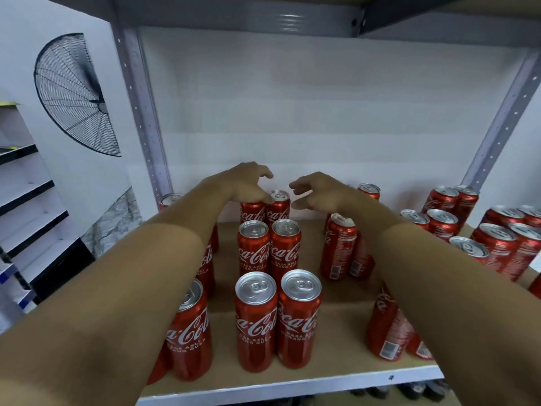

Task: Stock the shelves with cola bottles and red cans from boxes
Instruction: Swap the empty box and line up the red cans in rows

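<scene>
Red cola cans stand in rows on a brown shelf board point(345, 291). Both my arms reach to the back of the shelf. My left hand point(248, 183) hovers with fingers spread over the rear left can point(252, 211), its thumb touching the top of the rear right can point(279, 207). My right hand point(317, 190) is open just right of that can, fingers curled and apart, holding nothing. Two more pairs stand in front: a middle pair point(269, 247) and a front pair point(276, 320). No cola bottles are in view.
More cans stand left under my left arm point(190, 329), right of centre point(339, 247), under my right arm point(386, 332) and in a cluster at far right point(497, 244). Grey steel uprights point(143, 112) frame the bay. A wall fan point(73, 92) and white shelving point(29, 206) lie left.
</scene>
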